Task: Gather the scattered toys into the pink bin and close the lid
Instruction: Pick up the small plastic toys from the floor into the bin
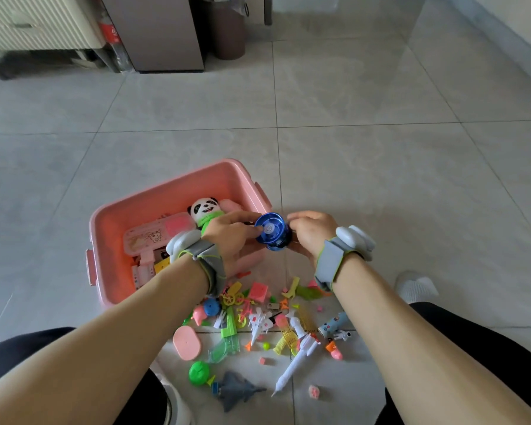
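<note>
left hand [227,231] | right hand [311,233] | both grasping blue yo-yo [269,230] | above pink bin [154,194] rim

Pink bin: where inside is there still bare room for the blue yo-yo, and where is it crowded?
Inside the pink bin, bare floor shows along the far wall and far-left corner, behind the pencil case and panda. The near half is crowded. Both hands hold the yo-yo over the right rim.

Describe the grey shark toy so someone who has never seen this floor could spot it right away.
Start at the pink bin on the tiled floor and follow the scattered toy pile toward the person's knees. The shark lies at the pile's near edge, just right of a round green toy. It is the only dull grey, soft-looking piece among bright plastic neighbours.
</note>
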`<move>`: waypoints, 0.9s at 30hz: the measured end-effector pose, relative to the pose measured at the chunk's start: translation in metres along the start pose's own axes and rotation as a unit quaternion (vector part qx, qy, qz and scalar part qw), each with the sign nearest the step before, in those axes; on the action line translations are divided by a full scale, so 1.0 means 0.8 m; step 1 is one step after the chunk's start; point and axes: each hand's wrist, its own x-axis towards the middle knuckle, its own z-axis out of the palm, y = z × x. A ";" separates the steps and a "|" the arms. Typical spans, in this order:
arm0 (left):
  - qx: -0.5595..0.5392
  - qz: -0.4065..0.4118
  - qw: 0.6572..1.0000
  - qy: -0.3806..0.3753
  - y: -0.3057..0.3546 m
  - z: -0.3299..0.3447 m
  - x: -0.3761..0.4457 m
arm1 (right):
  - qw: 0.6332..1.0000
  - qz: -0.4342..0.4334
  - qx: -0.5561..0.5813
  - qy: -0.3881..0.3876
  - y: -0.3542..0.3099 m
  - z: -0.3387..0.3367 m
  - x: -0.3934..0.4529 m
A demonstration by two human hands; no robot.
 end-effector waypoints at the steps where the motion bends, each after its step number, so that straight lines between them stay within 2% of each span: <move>1: 0.001 -0.007 1.000 0.013 -0.003 -0.002 0.011 | 1.000 0.000 -0.019 0.006 0.002 0.005 0.009; 5: 0.008 -0.031 0.997 0.068 -0.013 -0.014 0.059 | 0.998 0.001 -0.059 0.007 0.017 0.022 0.062; 9: 0.020 -0.044 0.992 0.120 -0.027 -0.042 0.107 | 0.998 0.015 -0.064 -0.024 0.025 0.029 0.093; 13: 0.117 -0.033 0.977 0.173 -0.075 -0.085 0.203 | 0.992 0.006 -0.121 -0.024 0.016 0.037 0.094; 15: 0.161 -0.035 0.969 0.183 -0.080 -0.082 0.214 | 0.990 0.007 -0.143 -0.020 0.011 0.039 0.093; 17: 0.181 -0.032 0.970 0.158 -0.065 -0.058 0.188 | 0.988 0.015 -0.149 -0.020 0.009 0.041 0.097; 19: 0.215 -0.039 0.971 0.100 -0.061 -0.038 0.176 | 0.987 0.017 -0.160 -0.018 0.011 0.042 0.101; 23: 0.397 -0.088 0.913 -0.012 -0.044 -0.018 0.158 | 0.982 0.012 -0.186 -0.027 0.019 0.042 0.112; 24: 0.423 -0.098 0.900 -0.025 -0.042 -0.017 0.154 | 0.980 0.010 -0.195 -0.028 0.021 0.041 0.113; 27: 0.431 -0.065 0.900 -0.007 -0.044 -0.017 0.139 | 0.977 -0.005 -0.213 -0.020 0.021 0.037 0.103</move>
